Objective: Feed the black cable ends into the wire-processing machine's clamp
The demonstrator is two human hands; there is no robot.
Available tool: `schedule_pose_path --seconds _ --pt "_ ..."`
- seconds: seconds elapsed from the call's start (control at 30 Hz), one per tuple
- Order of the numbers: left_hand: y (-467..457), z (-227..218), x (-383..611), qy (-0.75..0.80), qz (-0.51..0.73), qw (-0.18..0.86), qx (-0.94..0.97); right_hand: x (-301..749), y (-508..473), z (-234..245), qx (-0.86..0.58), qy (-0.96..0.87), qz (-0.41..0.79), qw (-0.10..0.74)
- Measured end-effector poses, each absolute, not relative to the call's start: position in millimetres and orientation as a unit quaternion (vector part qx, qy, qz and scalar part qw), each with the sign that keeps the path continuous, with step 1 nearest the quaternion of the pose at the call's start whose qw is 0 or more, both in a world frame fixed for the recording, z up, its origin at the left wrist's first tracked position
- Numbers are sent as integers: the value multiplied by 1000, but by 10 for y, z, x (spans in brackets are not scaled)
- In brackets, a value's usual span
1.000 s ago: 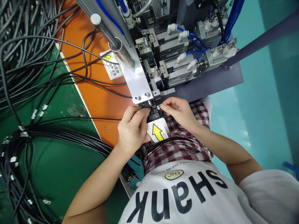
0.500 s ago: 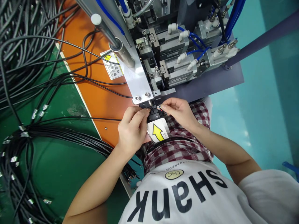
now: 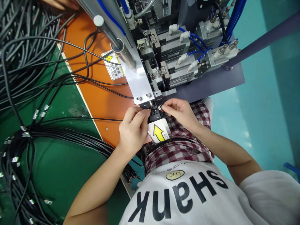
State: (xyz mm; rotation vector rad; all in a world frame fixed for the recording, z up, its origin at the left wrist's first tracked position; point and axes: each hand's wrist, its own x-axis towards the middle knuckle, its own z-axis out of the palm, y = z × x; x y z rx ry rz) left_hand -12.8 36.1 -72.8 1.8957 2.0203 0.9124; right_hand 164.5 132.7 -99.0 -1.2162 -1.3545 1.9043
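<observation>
In the head view, my left hand (image 3: 133,129) is closed in a pinch at the left side of a small black fixture (image 3: 155,117). A black cable (image 3: 103,119) runs in from the left and passes under that hand; the fingertips hide what they grip. Across the fixture, my right hand (image 3: 181,112) pinches thin coloured wires (image 3: 160,108) between thumb and forefinger. The wire ends lie at the fixture's right side. Just below the fixture is a white label with a yellow arrow (image 3: 158,132).
Beyond the fixture stands a machine with metal cylinders (image 3: 178,75), blue air hoses (image 3: 231,25) and an upright steel post (image 3: 125,56). Bundled black cables (image 3: 70,135) lie on the green mat (image 3: 77,168). Another person's hand (image 3: 56,3) shows at the top left.
Another person's hand has come into view at the top left, over the cable pile. My own hands stay in nearly the same place.
</observation>
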Motion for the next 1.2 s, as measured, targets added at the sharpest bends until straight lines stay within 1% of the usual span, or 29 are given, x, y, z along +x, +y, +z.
schedule_pose_path --seconds 0.3,0.67,0.93,1.2 --pt "361 -723 -131 687 311 112 647 1633 1337 -979 -428 -528 691 246" --pt "354 -732 -133 689 309 115 645 1646 1326 -977 -441 -499 705 243" --pt "359 -718 -133 685 315 113 648 1623 1320 -958 -421 -529 690 257" --pt "361 -717 -133 682 317 112 650 1637 1317 -942 -437 -510 699 245"
